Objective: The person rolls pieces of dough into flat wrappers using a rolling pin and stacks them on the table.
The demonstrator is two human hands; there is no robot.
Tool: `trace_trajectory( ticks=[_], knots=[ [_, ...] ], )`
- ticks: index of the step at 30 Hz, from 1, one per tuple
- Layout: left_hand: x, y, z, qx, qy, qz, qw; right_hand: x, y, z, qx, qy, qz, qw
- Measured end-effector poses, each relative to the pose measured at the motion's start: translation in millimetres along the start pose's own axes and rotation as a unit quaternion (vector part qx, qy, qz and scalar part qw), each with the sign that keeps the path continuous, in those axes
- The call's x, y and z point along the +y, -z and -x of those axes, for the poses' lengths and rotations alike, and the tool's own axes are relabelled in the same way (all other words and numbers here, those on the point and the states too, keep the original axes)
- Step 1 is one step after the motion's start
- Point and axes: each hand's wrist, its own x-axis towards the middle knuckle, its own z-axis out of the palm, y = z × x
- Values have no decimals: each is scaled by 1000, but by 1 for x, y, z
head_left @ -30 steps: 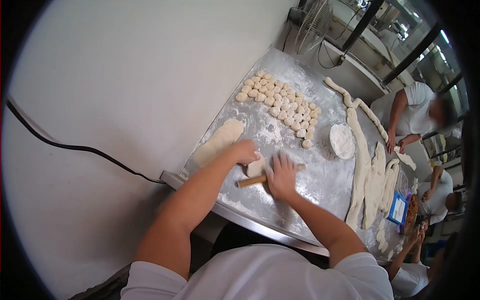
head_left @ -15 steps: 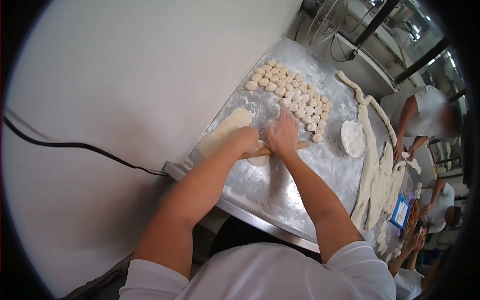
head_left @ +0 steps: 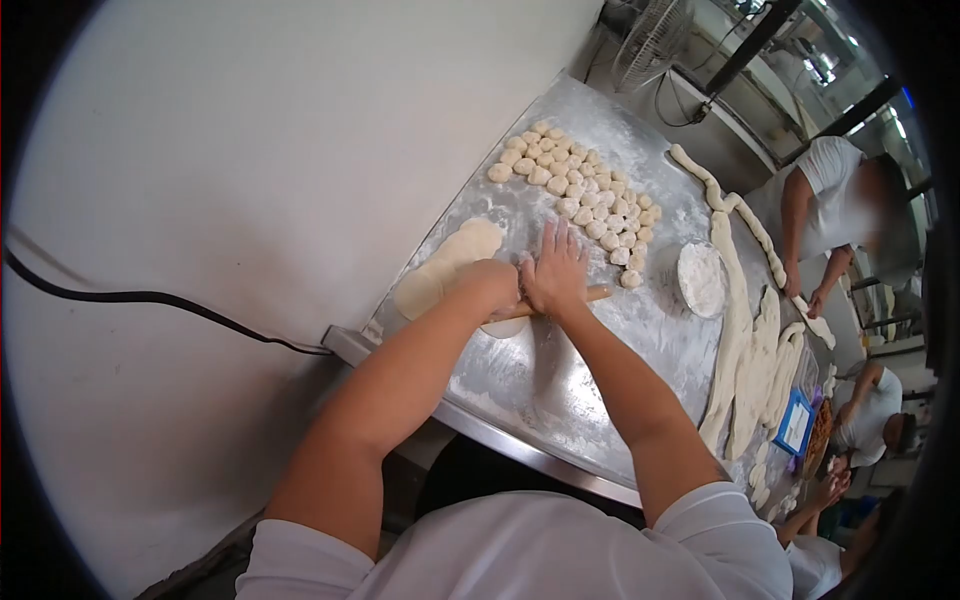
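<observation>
A wooden rolling pin (head_left: 598,293) lies across a thin dough round (head_left: 507,328) on the floured metal table. My right hand (head_left: 557,270) rests flat on the pin, fingers stretched forward and apart. Close beside it on the left, my left hand (head_left: 495,284) is curled at the dough round's far edge; its fingertips are partly hidden. Both hands cover part of the pin and the dough. Overlapping rolled-out dough rounds (head_left: 440,272) lie left of my left hand. Beyond my right hand sit several floured dough balls (head_left: 587,187).
A bowl of flour (head_left: 702,280) stands to the right, beside long dough strips (head_left: 730,330). A co-worker (head_left: 825,195) handles dough across the table (head_left: 610,400). Others work at the lower right near a blue box (head_left: 795,422). A wall (head_left: 250,150) borders the left; a fan (head_left: 650,45) stands behind.
My right hand has flattened and its fingers have straightened over the pin. My two hands are closer together. The co-worker across the table has shifted the dough in their hands.
</observation>
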Motion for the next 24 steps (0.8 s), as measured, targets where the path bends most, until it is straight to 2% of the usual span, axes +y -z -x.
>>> trace_trajectory(
  ticks=[3,5,7,9,12,15,17,20,21,22,24],
  knots=[
    [-20,-33,-34,68,-44,68,994,12,18,49,-14,17,-78,997],
    [-31,-46,-57,18,-52,75,996,29,21,113,-62,16,-34,997],
    [-34,-39,-56,-34,-38,77,996,51,30,160,-87,69,-45,993],
    [-19,-14,-28,-103,-15,62,993,44,36,148,-103,67,-28,992],
    [0,18,14,-100,-8,84,991,20,23,77,-96,30,20,995],
    [-5,-14,-7,17,25,54,998,6,8,21,-53,18,-9,998],
    [-20,-28,-30,18,-19,35,999,4,8,10,-25,30,-20,999],
    [-39,-42,-59,31,-85,32,995,26,12,88,-33,47,-31,998],
    [-42,-45,-62,32,-105,38,993,30,34,118,-102,54,-46,992],
    [-42,-41,-60,-2,-110,25,994,45,33,145,-101,83,-64,989],
    [-39,-27,-46,-78,-118,-1,990,47,38,143,-105,88,-62,989]
  ],
)
